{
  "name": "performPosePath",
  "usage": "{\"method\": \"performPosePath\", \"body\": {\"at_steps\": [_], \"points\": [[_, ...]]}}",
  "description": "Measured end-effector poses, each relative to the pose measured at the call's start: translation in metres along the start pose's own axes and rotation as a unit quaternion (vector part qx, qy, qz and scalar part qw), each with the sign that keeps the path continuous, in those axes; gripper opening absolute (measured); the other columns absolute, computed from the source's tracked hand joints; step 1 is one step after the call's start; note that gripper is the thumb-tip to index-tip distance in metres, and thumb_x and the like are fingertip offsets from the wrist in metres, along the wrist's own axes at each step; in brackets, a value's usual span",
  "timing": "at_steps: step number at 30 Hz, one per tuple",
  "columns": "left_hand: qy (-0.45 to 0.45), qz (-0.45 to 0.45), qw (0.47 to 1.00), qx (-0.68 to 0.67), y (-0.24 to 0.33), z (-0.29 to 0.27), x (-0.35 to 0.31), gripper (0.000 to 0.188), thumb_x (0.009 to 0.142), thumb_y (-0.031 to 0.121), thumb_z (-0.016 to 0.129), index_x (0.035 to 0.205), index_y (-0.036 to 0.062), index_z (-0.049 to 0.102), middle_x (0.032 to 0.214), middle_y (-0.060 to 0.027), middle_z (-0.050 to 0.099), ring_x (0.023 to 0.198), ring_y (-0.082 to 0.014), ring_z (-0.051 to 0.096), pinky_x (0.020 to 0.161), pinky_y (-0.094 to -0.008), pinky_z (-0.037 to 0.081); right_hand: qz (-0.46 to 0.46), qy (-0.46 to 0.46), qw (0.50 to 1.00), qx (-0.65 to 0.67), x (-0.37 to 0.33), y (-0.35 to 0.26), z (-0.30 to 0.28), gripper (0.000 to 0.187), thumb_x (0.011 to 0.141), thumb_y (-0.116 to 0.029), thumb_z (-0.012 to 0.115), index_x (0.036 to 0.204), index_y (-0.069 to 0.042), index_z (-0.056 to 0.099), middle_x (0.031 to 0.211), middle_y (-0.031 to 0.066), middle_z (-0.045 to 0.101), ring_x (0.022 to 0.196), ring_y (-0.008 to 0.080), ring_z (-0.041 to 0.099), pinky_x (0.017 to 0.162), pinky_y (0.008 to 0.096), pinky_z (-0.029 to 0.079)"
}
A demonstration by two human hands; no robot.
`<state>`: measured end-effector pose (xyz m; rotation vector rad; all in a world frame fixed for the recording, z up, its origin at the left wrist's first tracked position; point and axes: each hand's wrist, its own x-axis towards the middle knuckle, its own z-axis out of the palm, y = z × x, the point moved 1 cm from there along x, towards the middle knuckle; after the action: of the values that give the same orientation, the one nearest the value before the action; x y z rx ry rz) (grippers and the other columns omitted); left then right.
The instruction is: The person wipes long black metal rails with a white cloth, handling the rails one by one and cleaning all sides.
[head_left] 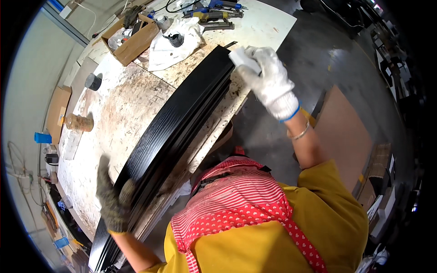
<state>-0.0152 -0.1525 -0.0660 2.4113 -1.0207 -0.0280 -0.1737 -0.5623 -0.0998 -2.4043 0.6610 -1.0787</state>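
Observation:
A stack of long black boards (166,120) with a finely ridged, glossy top runs diagonally across the worktable. My right hand (269,79), in a white knit glove, is closed around a white block (244,60), perhaps a sponge or foam pad. It is at the far end of the stack, close to the top board's corner. My left hand (114,198), in a dark grey glove, lies over the near part of the stack. Its fingers stretch out past the board's left edge, and the thumb stands apart over the black surface.
The stained white table (118,109) holds a cardboard box (132,43) of odds and ends, a white cloth (175,48) with a black cup, a dark small pot (93,82), an amber jar (79,123) and several nail guns (214,16). A brown panel (341,134) stands at the right.

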Motion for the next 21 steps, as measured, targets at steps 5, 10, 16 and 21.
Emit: {"method": "performPosePath", "body": {"at_steps": [5, 10, 16, 21], "points": [[-0.112, -0.111, 0.980, 0.120, -0.075, -0.055, -0.093, 0.097, 0.073, 0.044, 0.083, 0.149, 0.0012, 0.039, 0.140, -0.0218, 0.052, 0.131, -0.0361, 0.049, 0.112, -0.0455, 0.036, -0.179, 0.009, 0.984, -0.014, -0.036, -0.050, 0.019, 0.027, 0.085, -0.014, 0.062, 0.111, -0.008, 0.064, 0.103, 0.0113, 0.062, 0.088, 0.0319, 0.061, 0.080, 0.0422, 0.054], [-0.078, -0.086, 0.981, 0.152, -0.077, -0.044, -0.093, 0.093, 0.068, 0.034, 0.086, 0.145, 0.0039, 0.044, 0.136, -0.0210, 0.056, 0.123, -0.0391, 0.053, 0.108, -0.0462, 0.040, -0.147, -0.127, 0.970, 0.144, -0.113, -0.152, 0.053, 0.027, 0.085, -0.016, 0.064, 0.111, -0.014, 0.060, 0.090, 0.0098, 0.054, 0.084, 0.0279, 0.061, 0.067, 0.0409, 0.056], [-0.055, -0.098, 0.976, 0.188, -0.077, -0.044, -0.097, 0.088, 0.068, 0.032, 0.084, 0.143, 0.0061, 0.047, 0.132, -0.0213, 0.058, 0.120, -0.0396, 0.055, 0.105, -0.0461, 0.042, -0.091, -0.017, 0.993, -0.071, -0.064, -0.074, 0.027, 0.028, 0.088, -0.018, 0.070, 0.107, -0.004, 0.056, 0.113, 0.0133, 0.064, 0.095, 0.0273, 0.062, 0.087, 0.0360, 0.052], [-0.029, -0.089, 0.976, 0.196, -0.072, -0.043, -0.095, 0.090, 0.064, 0.038, 0.087, 0.141, 0.0095, 0.049, 0.120, -0.0186, 0.063, 0.112, -0.0404, 0.058, 0.099, -0.0484, 0.044, -0.200, -0.065, 0.977, 0.023, -0.094, -0.139, 0.053, 0.020, 0.089, -0.013, 0.060, 0.109, -0.012, 0.060, 0.088, 0.0109, 0.056, 0.080, 0.0305, 0.060, 0.073, 0.0398, 0.054]]}}
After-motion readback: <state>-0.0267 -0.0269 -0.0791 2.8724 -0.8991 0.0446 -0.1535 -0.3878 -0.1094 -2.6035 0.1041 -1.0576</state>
